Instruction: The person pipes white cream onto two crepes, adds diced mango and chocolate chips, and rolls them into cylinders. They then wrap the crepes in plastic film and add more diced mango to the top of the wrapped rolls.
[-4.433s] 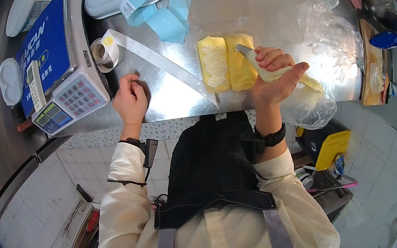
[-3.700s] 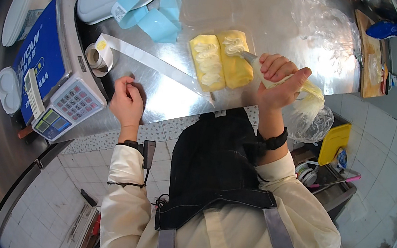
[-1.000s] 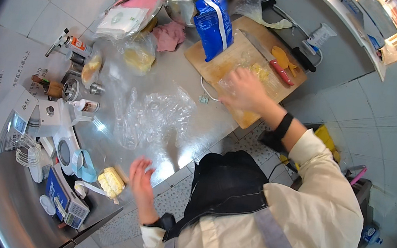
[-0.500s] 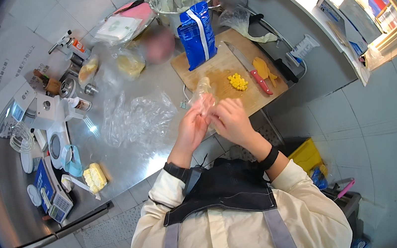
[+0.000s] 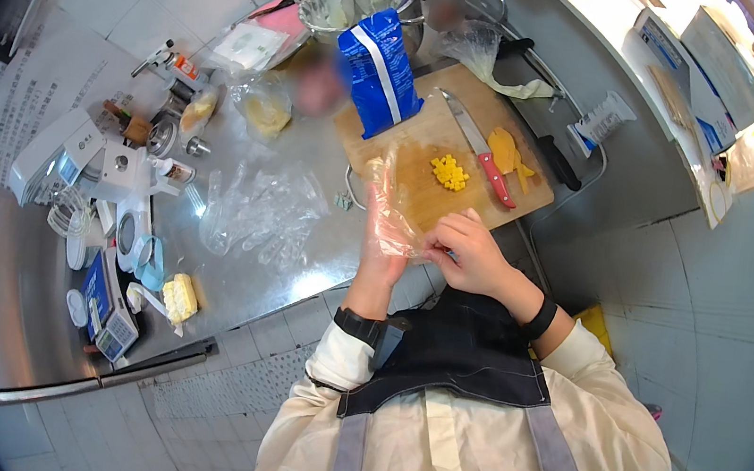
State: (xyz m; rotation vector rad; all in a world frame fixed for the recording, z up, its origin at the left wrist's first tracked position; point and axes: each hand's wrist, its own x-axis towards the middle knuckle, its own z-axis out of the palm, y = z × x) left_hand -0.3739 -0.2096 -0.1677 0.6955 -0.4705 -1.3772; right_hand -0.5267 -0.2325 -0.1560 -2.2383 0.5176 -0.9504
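My left hand (image 5: pixel 386 237) points away from me, its fingers stretched out inside a clear plastic glove (image 5: pixel 376 181). Pinched between the fingers of my right hand (image 5: pixel 470 253) is the glove's cuff, drawn out to the right of my left wrist. Both hands are at the near edge of a wooden cutting board (image 5: pixel 410 204). On the board lie a small heap of yellow diced fruit (image 5: pixel 449 173), orange slices (image 5: pixel 506 153) that look like mango, and a knife with a red handle (image 5: pixel 496 179). A blue bag (image 5: pixel 379 78) stands at the board's far left.
Crumpled clear plastic gloves (image 5: pixel 270 212) lie on the steel table (image 5: pixel 226 297). Along the left are a white mixer (image 5: pixel 59 151), a scale (image 5: pixel 112 329), a butter block (image 5: pixel 180 298) and a torch (image 5: pixel 176 64). A metal pot (image 5: pixel 354 13) stands behind; a black-handled knife (image 5: pixel 559 162) lies right.
My left hand has gone deeper into the plastic glove and its fingers have straightened. My right hand has pulled the cuff down and to the right. The view has shifted slightly.
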